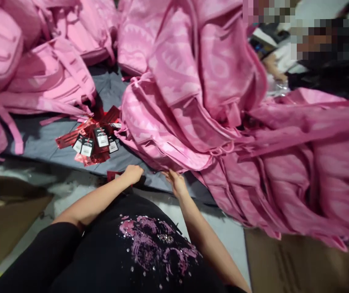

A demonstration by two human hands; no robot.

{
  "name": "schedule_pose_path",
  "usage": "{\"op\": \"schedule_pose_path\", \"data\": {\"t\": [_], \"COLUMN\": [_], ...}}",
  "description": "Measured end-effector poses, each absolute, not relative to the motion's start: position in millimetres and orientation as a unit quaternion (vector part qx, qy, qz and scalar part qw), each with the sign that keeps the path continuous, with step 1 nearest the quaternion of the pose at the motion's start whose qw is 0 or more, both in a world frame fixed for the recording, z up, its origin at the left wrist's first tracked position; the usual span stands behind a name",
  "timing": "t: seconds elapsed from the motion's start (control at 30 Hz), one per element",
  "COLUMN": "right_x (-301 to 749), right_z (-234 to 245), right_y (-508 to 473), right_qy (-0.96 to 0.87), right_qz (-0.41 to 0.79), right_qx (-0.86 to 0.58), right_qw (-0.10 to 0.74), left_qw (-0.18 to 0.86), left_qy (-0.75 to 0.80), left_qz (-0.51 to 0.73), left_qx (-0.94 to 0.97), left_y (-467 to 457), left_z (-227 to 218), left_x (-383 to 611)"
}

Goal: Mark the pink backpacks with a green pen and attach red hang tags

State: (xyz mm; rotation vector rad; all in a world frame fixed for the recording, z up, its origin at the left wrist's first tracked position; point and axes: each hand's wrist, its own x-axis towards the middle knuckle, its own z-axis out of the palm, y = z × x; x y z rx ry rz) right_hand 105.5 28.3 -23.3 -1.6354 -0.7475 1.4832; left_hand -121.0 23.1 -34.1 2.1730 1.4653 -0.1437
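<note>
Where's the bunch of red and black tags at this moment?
In the head view, the tags lie left of centre on the grey cloth, just left of the pink bag and beyond the left hand.

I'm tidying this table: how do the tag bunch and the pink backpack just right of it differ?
The tag bunch is red, black and white; the backpack is patterned pink. The tag bunch is small and spread out; the backpack is bulkier and partly covered by another backpack. Both lie on the grey surface.
</note>
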Motion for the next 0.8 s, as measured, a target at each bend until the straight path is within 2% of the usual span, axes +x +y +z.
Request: {"op": "schedule_pose_path", "data": {"t": [0.17,0.4,0.57,0.8], "right_x": [105,99,92,91], "right_z": [-29,-28,-22,-21], "right_y": [28,29,28,26], "right_qy": [-0.334,-0.343,-0.348,-0.355], "right_qz": [0.511,0.424,0.406,0.409], "right_qx": [-0.659,-0.693,-0.699,-0.691], "right_qw": [0.439,0.472,0.474,0.480], "left_qw": [0.298,0.403,0.489,0.561], "left_qy": [0.624,0.602,0.585,0.574], "left_qz": [0.015,0.077,0.081,0.160], "left_qx": [0.722,0.686,0.642,0.574], "left_y": [21,42,63,74], "left_z": [-41,-58,-69,-83], "left_x": [-138,-136,-122,-91]}}
